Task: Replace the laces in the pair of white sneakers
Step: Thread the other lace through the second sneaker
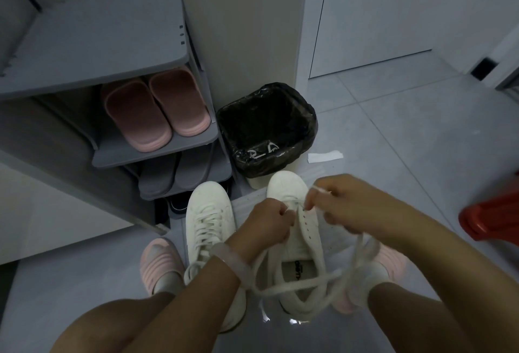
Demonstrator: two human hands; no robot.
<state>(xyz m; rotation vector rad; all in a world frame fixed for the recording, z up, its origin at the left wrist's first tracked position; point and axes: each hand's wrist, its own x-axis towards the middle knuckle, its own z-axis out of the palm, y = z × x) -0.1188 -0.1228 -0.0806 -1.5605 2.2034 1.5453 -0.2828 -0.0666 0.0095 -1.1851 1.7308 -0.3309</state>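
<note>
Two bare knees filled the bottom edge, with two feet in pink slippers on the floor (407, 127) beyond them. Between the feet stood two white sneakers: the left sneaker (209, 212) fully laced, the right sneaker (304, 243) only threaded near the toe. The left hand (266, 224) pinched the lace (297, 285) at the eyelets, and the right hand (345, 206) pinched its other end just above (long slack looped over the heel). Ahead, a bin (266, 130) lined with a black bag nearly touched the right toe. A shoe rack (98, 43) crowded the left side, holding one pink pair and one grey pair. Open tile lay to the right, bearing one paper scrap (325, 156).
</note>
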